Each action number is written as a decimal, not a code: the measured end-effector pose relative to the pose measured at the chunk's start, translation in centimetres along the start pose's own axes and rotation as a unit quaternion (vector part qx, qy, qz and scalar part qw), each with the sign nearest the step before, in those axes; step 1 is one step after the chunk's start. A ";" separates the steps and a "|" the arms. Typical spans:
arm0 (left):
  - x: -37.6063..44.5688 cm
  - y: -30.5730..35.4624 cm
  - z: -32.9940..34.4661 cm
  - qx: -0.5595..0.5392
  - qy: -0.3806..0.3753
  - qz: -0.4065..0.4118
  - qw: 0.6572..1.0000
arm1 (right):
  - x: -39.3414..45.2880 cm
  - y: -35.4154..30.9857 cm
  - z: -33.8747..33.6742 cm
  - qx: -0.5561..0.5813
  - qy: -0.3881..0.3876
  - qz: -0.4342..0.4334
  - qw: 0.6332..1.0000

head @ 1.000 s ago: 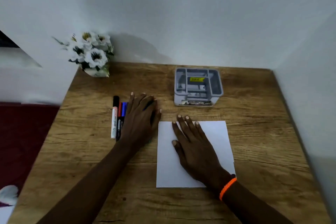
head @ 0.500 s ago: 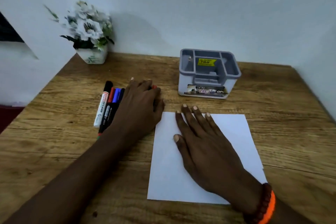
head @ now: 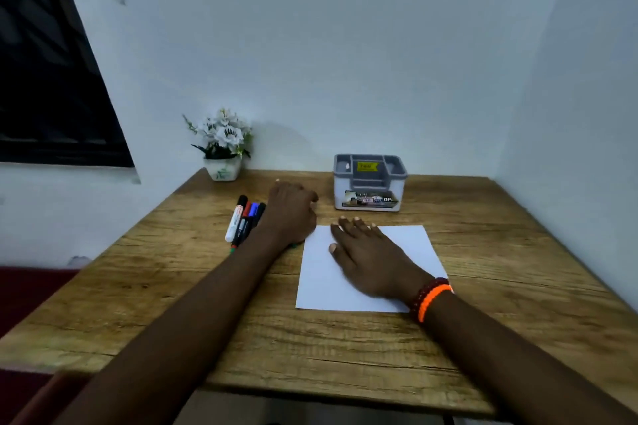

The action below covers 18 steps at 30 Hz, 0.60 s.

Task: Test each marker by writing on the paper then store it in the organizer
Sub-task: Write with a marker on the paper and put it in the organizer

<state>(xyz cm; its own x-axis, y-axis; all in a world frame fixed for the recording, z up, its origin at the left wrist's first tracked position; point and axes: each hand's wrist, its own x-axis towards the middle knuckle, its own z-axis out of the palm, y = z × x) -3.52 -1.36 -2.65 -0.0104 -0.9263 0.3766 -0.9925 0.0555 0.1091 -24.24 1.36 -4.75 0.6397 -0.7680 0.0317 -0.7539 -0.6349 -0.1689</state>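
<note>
Left hand (head: 291, 210) has curled; paper (head: 407, 245) unmoved.

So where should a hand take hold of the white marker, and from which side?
Grip the white marker mid-barrel, coming from above and its left. It lies flat on the table at the outer left of the row, with bare wood on that side; the red marker crowds its right, and the left hand covers others.

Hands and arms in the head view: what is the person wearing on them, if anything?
Both forearms are bare, with no sleeves in view. The left hand shows no ring, watch or band. Behind the right hand, the wrist carries two bands side by side: a bright orange wristband and, nearer the hand, a dark reddish beaded bracelet. No gloves on either hand.
</note>
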 end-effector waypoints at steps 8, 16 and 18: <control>-0.5 -0.2 0.0 -0.068 0.091 0.007 0.993 | 0.1 0.0 0.1 0.004 0.006 -0.001 1.000; -1.3 0.9 -2.3 -0.361 0.168 -0.086 0.913 | 0.1 0.5 0.4 0.117 0.072 0.015 0.990; -1.4 1.0 -3.1 -0.483 0.151 -0.129 0.853 | -0.1 0.6 -0.3 0.146 0.108 0.014 0.983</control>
<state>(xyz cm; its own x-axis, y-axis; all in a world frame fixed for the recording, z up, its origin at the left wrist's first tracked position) -4.12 1.15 -0.17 0.3692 -0.8245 0.4288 -0.3925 0.2799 0.8761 -24.77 1.07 -4.54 0.5483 -0.8052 0.2261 -0.6755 -0.5857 -0.4479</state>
